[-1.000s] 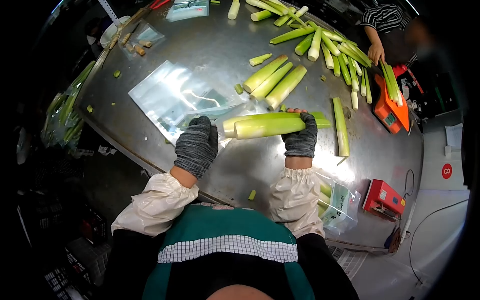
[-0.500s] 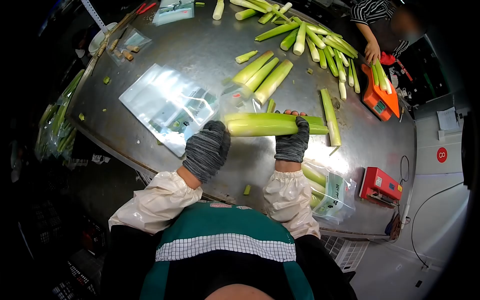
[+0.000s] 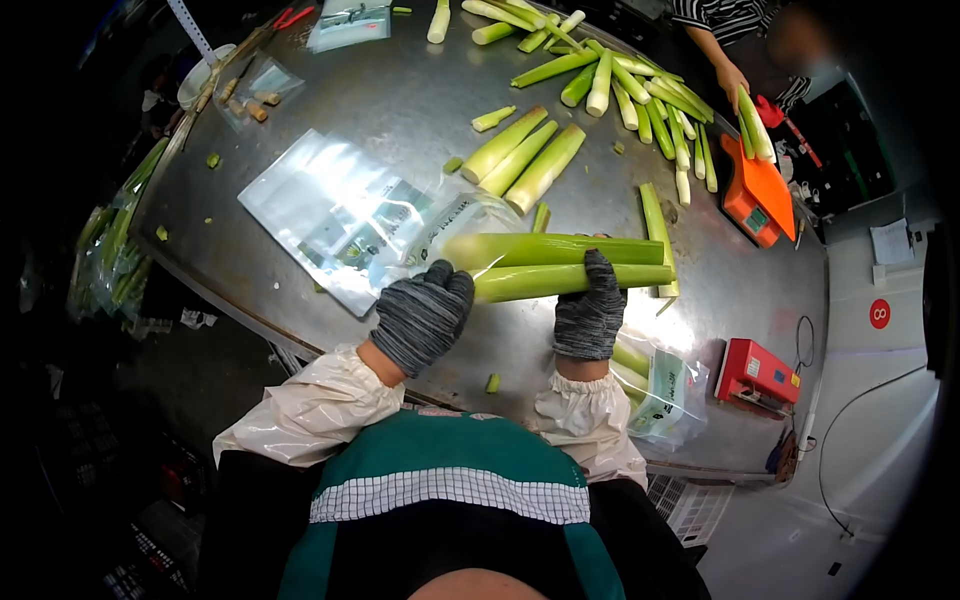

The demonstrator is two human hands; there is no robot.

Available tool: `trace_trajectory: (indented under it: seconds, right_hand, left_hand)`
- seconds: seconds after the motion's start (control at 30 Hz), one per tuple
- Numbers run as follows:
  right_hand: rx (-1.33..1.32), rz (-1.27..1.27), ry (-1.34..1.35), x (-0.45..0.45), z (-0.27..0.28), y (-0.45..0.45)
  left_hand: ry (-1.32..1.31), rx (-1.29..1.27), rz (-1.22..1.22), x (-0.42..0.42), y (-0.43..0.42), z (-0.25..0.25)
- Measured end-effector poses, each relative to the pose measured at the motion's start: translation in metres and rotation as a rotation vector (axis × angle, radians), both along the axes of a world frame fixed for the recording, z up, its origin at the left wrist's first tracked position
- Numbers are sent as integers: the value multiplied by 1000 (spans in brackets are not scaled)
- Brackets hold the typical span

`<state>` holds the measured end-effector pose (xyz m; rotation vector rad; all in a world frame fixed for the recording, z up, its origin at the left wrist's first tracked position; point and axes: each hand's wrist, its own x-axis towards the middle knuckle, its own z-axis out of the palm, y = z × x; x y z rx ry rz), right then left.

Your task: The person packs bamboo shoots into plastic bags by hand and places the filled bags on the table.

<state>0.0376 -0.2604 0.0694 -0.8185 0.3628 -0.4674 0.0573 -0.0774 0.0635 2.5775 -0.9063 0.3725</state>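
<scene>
My right hand [image 3: 588, 312], in a grey knit glove, is closed around two green water bamboo shoots [image 3: 530, 283] held side by side, pointing left. My left hand [image 3: 424, 316], gloved alike, grips the edge of a clear plastic bag [image 3: 452, 222] at their left ends. Those ends show through the film, inside the bag's mouth. Beyond the bag, several thick water bamboo shoots [image 3: 510, 155] lie together on the metal table. A stack of flat printed bags [image 3: 320, 215] rests left of my hands.
One filled bag [image 3: 655, 385] lies by my right forearm, near a red sealing device [image 3: 760, 372]. At the far right, a co-worker's hand [image 3: 733, 82] holds shoots over an orange scale [image 3: 757, 195]. A large pile of shoots [image 3: 640, 90] covers the back.
The shoots' left ends have entered the bag, which my left hand now holds around them. My right hand has shifted slightly down. The co-worker's hand has lifted shoots off the scale.
</scene>
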Motion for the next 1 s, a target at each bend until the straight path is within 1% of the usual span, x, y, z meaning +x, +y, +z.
trace_trajectory:
  seconds: [0.07, 0.1, 0.13, 0.2, 0.23, 0.3, 0.33, 0.4, 0.43, 0.47, 0.53, 0.57, 0.67, 0.7, 0.73, 0.8, 0.83, 0.87, 0.93, 0.97, 1.0]
  right_hand:
    - [187, -81, -6, 3, -9, -5]
    - [264, -69, -24, 4, -15, -8]
    - [264, -64, -23, 3, -18, -10]
    - [372, -48, -51, 2, -19, -10]
    - [373, -47, -51, 1, -18, -6]
    - [279, 22, -70, -4, -17, 8]
    - [-130, 77, -48, -6, -24, 14]
    - [112, 210, -91, -17, -13, 28]
    - [-32, 228, -56, -21, -11, 32]
    - [-33, 232, -58, -22, -14, 32]
    - [-321, 272, -150, -22, -22, 31]
    - [-385, 286, -188, -20, -23, 31]
    - [-423, 249, -196, -13, -19, 42]
    - [-429, 230, -197, -9, -22, 44]
    - [-424, 238, -199, -8, -25, 44]
    - [-356, 257, -176, -8, -31, 46]
    - [-350, 261, -181, -7, -34, 47]
    - [-344, 267, -182, -7, -38, 49]
    - [-416, 241, -154, -8, -43, 52]
    - [-410, 249, -156, -9, -43, 54]
    - [-425, 252, -162, -10, -43, 57]
  left_hand:
    - [71, 89, 35, -4, -2, -1]
    - [104, 89, 44, -4, -2, 0]
    - [105, 88, 50, -5, -1, -1]
    - [133, 150, 61, -6, -1, -2]
    - [133, 151, 62, -3, -1, 1]
    - [81, 81, 77, 6, -2, 12]
    - [42, 100, 123, 12, -2, 15]
    - [20, 81, 193, 26, 1, 24]
    - [12, 92, 186, 30, 3, 30]
    - [10, 91, 191, 34, 3, 33]
    - [-79, 1, 117, 38, 5, 36]
    - [-82, -11, 110, 38, 2, 37]
    - [-32, 33, 165, 27, -2, 33]
    - [44, -23, 214, 20, 2, 34]
    - [43, -19, 222, 15, 6, 31]
    - [-277, -163, 326, 8, 17, 19]
    - [-182, -112, 365, 5, 23, 8]
    - [-182, -106, 371, 1, 25, 3]
    - [156, -39, 489, -4, 28, -5]
    - [241, -108, 485, -4, 30, -10]
    - [239, -103, 498, -4, 33, -9]
